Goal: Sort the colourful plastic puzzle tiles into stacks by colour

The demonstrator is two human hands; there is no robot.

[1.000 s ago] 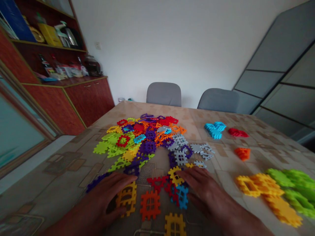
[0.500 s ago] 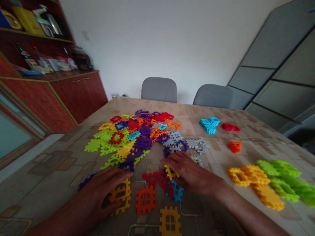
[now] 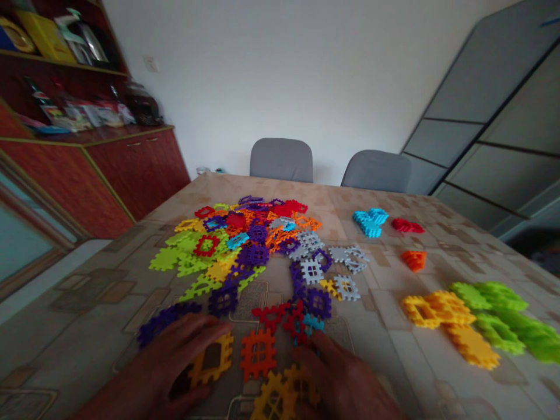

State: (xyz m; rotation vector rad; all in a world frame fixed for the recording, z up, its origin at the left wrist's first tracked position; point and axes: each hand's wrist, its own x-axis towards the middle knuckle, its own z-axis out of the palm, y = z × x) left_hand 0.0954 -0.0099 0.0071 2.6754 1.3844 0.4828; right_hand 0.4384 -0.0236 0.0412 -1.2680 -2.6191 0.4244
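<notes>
Interlocking plastic building tiles with toothed edges are spread over the table. My left hand [image 3: 181,356] is beside a yellow window tile [image 3: 213,357], its thumb and fingers apart around the tile's left side. Blurred by motion, my right hand [image 3: 345,376] reaches over another yellow tile [image 3: 301,379] near the front edge; its grip is unclear. A second yellow window tile [image 3: 273,399] lies turned against that one. Between my hands is an orange window tile [image 3: 258,353]. Red tiles [image 3: 273,315] and a blue tile [image 3: 312,322] lie just beyond.
A mixed heap of tiles [image 3: 236,239] covers the table's middle. Sorted groups lie at the right: blue [image 3: 371,223], red [image 3: 406,225], orange [image 3: 413,260], yellow [image 3: 452,321] and green [image 3: 516,315]. Two grey chairs [image 3: 281,158] stand behind the table.
My right hand has come back toward me from the grey and purple tiles. A second yellow tile now lies at the front. My left thumb has spread away from its yellow tile.
</notes>
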